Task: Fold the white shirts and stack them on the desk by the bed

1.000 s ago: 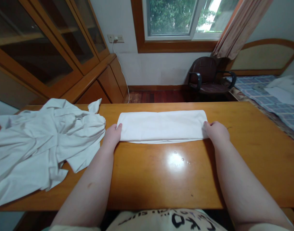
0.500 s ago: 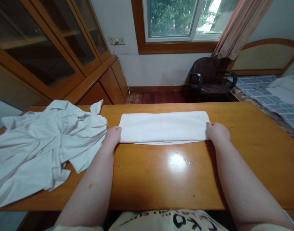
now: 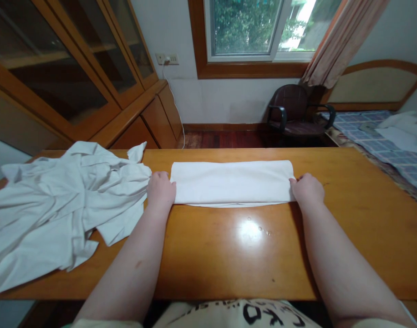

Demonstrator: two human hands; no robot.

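Observation:
A white cloth [image 3: 232, 183], folded into a long flat strip, lies across the middle of the wooden table. At its left end my left hand [image 3: 161, 189] is closed on the edge, thumb on top and the other fingers mostly hidden. My right hand [image 3: 308, 191] pinches the opposite end, its thumb pressed against the cloth's right edge. The strip's near edge shows a second layer peeking out beneath. Left of my left hand spreads a crumpled heap of white cloth [image 3: 68, 205], almost touching that hand.
The glossy wooden table [image 3: 208, 255] carries a few small marks near a light reflection. Beyond it stand a glass-door cabinet [image 3: 92, 68] at left, a dark armchair [image 3: 290, 109] under the window, and a bed [image 3: 365, 132] at right.
My left hand has shifted slightly right and its grip on the strip's end has changed. My right hand keeps its hold nearly in place. The view has tilted slightly.

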